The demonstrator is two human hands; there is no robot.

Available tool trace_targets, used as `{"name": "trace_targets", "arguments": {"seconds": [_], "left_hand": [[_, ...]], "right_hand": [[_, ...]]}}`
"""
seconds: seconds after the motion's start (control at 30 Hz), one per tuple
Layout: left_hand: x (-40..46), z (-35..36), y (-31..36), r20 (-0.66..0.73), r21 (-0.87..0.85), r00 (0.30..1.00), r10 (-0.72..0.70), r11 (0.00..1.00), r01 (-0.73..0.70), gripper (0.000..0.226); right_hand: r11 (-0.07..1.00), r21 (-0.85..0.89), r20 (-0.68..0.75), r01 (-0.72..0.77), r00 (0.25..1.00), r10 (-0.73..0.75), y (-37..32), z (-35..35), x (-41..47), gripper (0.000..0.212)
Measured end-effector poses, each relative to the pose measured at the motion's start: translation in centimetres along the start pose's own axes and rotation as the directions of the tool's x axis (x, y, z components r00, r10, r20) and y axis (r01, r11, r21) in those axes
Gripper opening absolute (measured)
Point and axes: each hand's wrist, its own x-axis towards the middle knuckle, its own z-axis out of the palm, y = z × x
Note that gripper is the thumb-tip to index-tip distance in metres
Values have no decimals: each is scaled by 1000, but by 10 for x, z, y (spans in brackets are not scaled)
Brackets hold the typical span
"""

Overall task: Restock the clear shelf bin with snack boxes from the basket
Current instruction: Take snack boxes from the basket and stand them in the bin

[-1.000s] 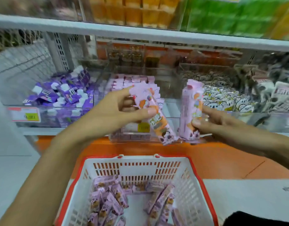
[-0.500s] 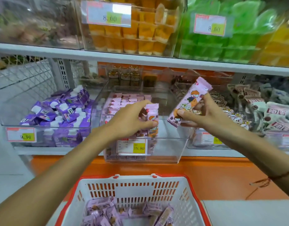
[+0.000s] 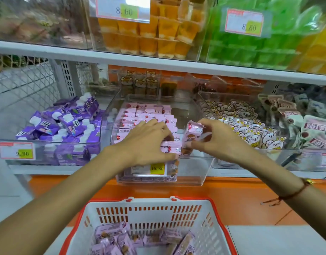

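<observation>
The clear shelf bin [image 3: 193, 173] stands on the middle shelf, its left part packed with rows of pink snack boxes [image 3: 147, 112]. My left hand [image 3: 147, 142] lies over the front rows, with fingers and thumb curled round a pink box at the row's right end. Just to the right, my right hand [image 3: 219, 142] pinches another pink snack box [image 3: 192, 134], tilted, inside the bin beside the stacked rows. Below, the white basket with a red rim [image 3: 151, 203] holds several more pink boxes [image 3: 121, 240].
A bin of purple pouches [image 3: 66, 124] sits to the left and a bin of white cartoon packets [image 3: 248, 131] to the right. The upper shelf [image 3: 158, 61] carries orange and green jelly cups. The right part of the clear bin holds no boxes.
Both hands have moved down into the bin. The left hand set its box against the front row, and the right hand brought its box from above the bin down beside the rows.
</observation>
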Motion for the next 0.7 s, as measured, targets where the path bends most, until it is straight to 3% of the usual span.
{"name": "trace_targets", "arguments": {"seconds": [0.13,0.23,0.33,0.5,0.57,0.63,0.7], "left_hand": [[14,-6,5,42,-222,995,92,972,-81,40],[24,-3,8,150,-175,979,142,978,-115,29],[27,-2,3,201,-117,973,116,989,-94,31],[27,-4,3,178,-265,984,25,964,23,44],[23,-7,9,61,-484,997,-46,872,70,57],[21,-16,17,-2,-720,997,-72,693,49,65],[25,-25,22,-8,-780,998,-60,625,31,61]], "right_hand": [[984,172,-152,-52,985,79,14,-3,-17,39],[957,287,-219,-44,969,110,26,-1,-24,35],[944,329,-197,-3,978,72,34,2,-29,31],[920,389,-189,52,982,24,29,-1,-27,31],[916,396,-184,62,983,13,25,-4,-20,32],[929,365,-167,64,986,-3,20,-6,-10,38],[910,410,-145,65,989,-5,13,-6,0,39]]}}
